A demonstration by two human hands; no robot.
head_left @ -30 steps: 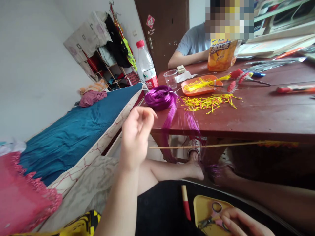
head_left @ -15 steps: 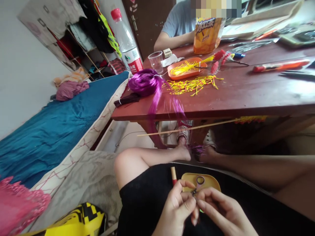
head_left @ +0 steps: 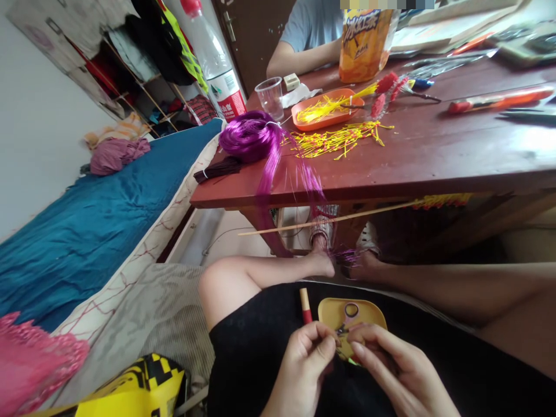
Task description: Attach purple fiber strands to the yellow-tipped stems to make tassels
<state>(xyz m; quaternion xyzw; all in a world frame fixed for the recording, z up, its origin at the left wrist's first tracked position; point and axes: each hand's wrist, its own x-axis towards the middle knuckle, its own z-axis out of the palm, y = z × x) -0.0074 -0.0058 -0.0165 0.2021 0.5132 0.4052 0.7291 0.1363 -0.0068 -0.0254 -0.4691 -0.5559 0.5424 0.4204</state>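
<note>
Above my lap, my left hand [head_left: 306,359] is closed, its thumb pressed against the curled index finger. Facing it is my right hand [head_left: 393,359], thumb and fingers pinched together. A small gap parts the fingertips; whatever they hold is too small to make out. Just beyond them a yellow tray [head_left: 372,313] rests on the black cloth [head_left: 256,347] over my lap. Scissors [head_left: 351,313] with a pinkish handle lie in the tray, beside something green partly hidden by my hands. Left of the tray is a short stick-like piece, tan and red [head_left: 306,304].
A red-brown table [head_left: 369,179] stands ahead, bearing a purple fibre bundle [head_left: 247,136], yellow stamen-like strands [head_left: 334,142], an orange tray [head_left: 319,123], a plastic cup [head_left: 270,98] and a bottle [head_left: 217,75]. A thin stick [head_left: 286,226] crosses below its edge. Another person's arm [head_left: 304,61] rests across it.
My hands have moved slightly apart, and the fingertips no longer meet. More of the scissors and the tray shows between them. The view has tilted down a little.
</note>
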